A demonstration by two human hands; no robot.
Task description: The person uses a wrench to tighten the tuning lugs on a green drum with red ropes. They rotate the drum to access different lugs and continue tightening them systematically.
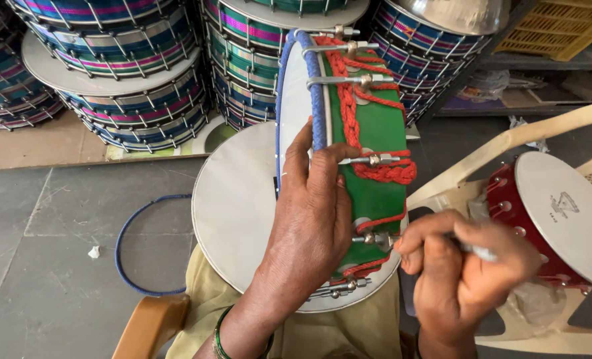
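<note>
A person's left hand [312,213] grips a round green-shelled frame drum [369,133] that stands on edge over the lap, its white skin facing left and its shell turned up toward the camera. The fingers wrap over the blue-wrapped rim [316,100], closed firmly on it, with the thumb pressed against the white skin. Red braided cord [382,169] zigzags across the green shell, threaded between silver metal tension bolts [372,159] that run from rim to rim.

The right hand [465,266] sits just beside the drum's lower edge, its fingers curled shut around a slim metal tool [482,252] whose far end is hidden; whether the tool touches the nearest bolt cannot be told. Green bangles [217,336] circle the left wrist.

Behind the held drum, a larger flat white drumhead with a metal rim [233,199] lies across the lap. On the grey stone floor to the left lies a loose blue hoop [126,246]. To the right, a red-shelled drum with a white skin [562,213] rests on a cream plastic chair [509,143]. Stacks of finished drums with blue, pink and green striped shells [130,60] fill the background, and a yellow plastic crate [555,26] sits on a shelf at upper right. A brown wooden chair arm [151,326] shows at the bottom edge.
</note>
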